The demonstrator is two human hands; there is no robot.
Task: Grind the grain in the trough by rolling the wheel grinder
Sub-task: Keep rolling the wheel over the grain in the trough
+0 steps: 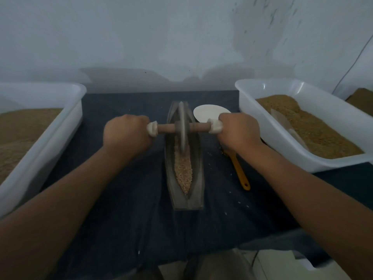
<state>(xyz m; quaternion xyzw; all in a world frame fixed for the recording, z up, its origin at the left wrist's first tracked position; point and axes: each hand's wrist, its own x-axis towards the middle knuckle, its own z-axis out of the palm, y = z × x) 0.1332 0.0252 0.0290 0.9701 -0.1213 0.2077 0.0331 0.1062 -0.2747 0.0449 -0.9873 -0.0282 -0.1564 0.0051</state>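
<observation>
the left hand (125, 136) curls its fingers tight round the wooden axle (167, 127) of the grey stone wheel grinder (182, 131), upright in the narrow grey boat-shaped trough (198, 174) amid pale grain (183, 170); the right hand (240, 132) clamps the axle's other end.

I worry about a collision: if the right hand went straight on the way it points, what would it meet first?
Probably the white dish, lying just beyond the right hand, which grips the handle of the wheel grinder. Depth is unclear, so the hand might pass above the dish.
</observation>
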